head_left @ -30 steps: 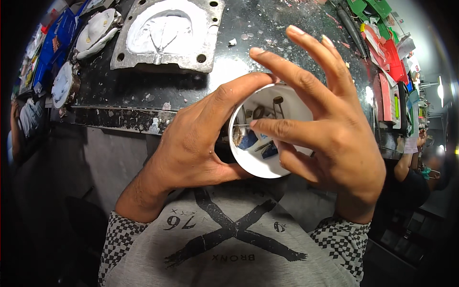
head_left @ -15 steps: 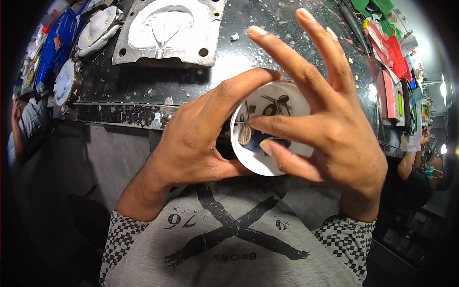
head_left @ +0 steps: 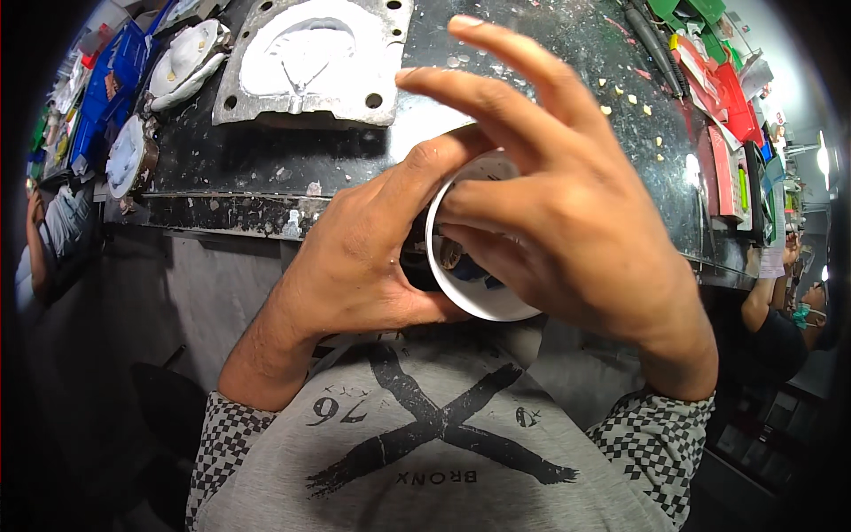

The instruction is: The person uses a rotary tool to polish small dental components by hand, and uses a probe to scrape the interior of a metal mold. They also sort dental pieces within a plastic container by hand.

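My left hand (head_left: 350, 244) is wrapped round a white cup (head_left: 443, 288), holding it tilted so that its mouth faces me. Thumb and forefinger of my right hand (head_left: 589, 217) reach inside the cup and come together in a pinch, while the other fingers stretch up over the rim. Whatever lies between those fingertips is hidden. Deep in the cup some small dark and brownish pieces (head_left: 454, 257) show, mostly covered by my fingers.
On the black bench (head_left: 230, 182) stand a metal mould flask (head_left: 383, 89) filled with white plaster and two plaster casts (head_left: 191, 62). Several tooth-like bits (head_left: 632, 99) lie at right, near a dark handpiece (head_left: 651, 40), a red bin (head_left: 731, 84) and a pink box (head_left: 720, 168). Other people sit at both sides.
My right hand has moved left and deeper into the cup, its thumb and forefinger closing together. It now covers most of the small thin-shanked tools and the ribbed wheel seen earlier inside.
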### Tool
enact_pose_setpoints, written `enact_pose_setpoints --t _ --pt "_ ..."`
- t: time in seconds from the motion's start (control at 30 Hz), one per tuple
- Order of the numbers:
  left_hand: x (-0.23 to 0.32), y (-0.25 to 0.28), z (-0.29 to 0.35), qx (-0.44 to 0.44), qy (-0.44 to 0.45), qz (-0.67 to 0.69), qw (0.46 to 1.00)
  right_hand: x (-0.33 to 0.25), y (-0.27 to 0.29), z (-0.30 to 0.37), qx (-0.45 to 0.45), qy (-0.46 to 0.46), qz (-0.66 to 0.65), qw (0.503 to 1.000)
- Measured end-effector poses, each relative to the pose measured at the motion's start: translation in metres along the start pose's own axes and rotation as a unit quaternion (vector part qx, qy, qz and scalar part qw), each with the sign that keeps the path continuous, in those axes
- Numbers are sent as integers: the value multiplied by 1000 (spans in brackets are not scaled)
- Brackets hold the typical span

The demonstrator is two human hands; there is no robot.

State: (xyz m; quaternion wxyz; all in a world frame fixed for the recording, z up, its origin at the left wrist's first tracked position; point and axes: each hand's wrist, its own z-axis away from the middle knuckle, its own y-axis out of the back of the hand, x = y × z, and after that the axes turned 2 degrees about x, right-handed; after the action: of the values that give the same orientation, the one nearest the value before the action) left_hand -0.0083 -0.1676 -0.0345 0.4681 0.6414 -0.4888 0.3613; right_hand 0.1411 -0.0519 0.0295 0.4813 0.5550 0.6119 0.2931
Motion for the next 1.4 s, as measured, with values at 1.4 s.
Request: enact_pose_setpoints --t 1.4 --pt "-1 8 3 -36 48 -58 997 6 2 6 -32 94 27 995"
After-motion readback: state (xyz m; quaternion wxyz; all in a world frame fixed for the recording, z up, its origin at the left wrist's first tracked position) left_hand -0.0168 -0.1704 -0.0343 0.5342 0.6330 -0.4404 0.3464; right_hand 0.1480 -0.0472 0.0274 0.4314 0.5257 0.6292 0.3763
